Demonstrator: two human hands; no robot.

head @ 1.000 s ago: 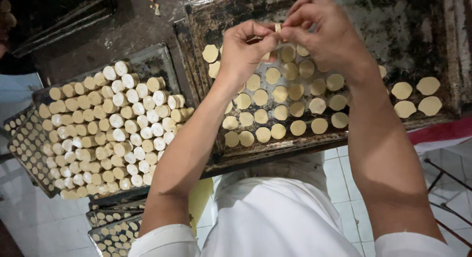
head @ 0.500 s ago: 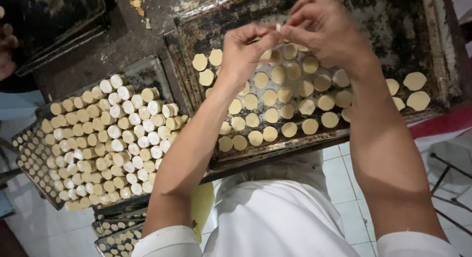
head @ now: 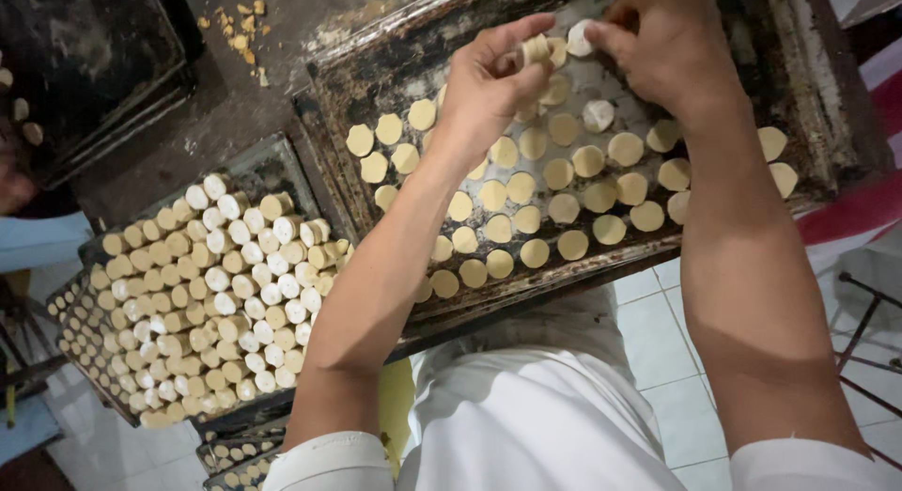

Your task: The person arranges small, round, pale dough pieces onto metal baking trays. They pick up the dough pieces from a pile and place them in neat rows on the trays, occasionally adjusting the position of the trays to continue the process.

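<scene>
At far left, a tray (head: 282, 176) packed with upright dough cylinders (head: 202, 298) is seen on the table (head: 249, 96). Over the dark baking tray (head: 376, 87), a short dough piece (head: 536, 49) is pinched in the left hand (head: 489, 82) fingers, its long axis lying roughly sideways. Just to its right, a second pale piece (head: 580, 37) is gripped by the right hand (head: 672, 49). Flat dough discs (head: 550, 204) lie directly below both hands.

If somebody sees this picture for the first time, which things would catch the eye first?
Probably the two bare hands at the top: the left hand pinches a small dough piece close to the right hand. Beneath them, flat pale dough discs lie in rows on a dark baking tray, and at lower left a tray of tightly packed dough cylinders.
</scene>
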